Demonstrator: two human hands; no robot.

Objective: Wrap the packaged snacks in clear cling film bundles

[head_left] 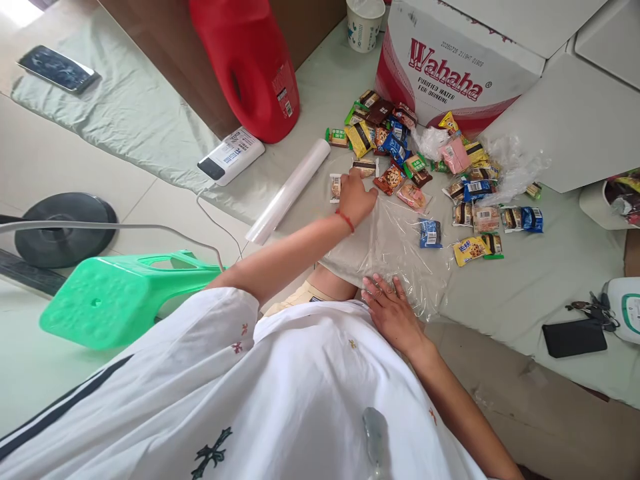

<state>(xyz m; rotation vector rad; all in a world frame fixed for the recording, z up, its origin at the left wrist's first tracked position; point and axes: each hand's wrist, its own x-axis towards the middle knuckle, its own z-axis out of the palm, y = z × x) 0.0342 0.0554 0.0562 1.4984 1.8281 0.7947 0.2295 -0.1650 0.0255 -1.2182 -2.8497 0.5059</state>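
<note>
A clear plastic sheet (400,243) lies spread on the pale cloth in front of me. My left hand (356,198), with a red string at the wrist, rests on the sheet's far edge with its fingers curled. It sits beside a small brown snack packet (364,167) and a white one (335,187). My right hand (393,312) lies flat and open on the sheet's near edge, close to my knee. A heap of small wrapped snacks (400,143) spreads beyond and to the right of the sheet.
A roll of plastic film (290,190) lies left of my left hand. Behind stand a red jug (250,63), a Wahaha carton (445,70) and a paper cup (365,25). A green stool (120,300) lies tipped at left. A black wallet (574,337) and keys sit at right.
</note>
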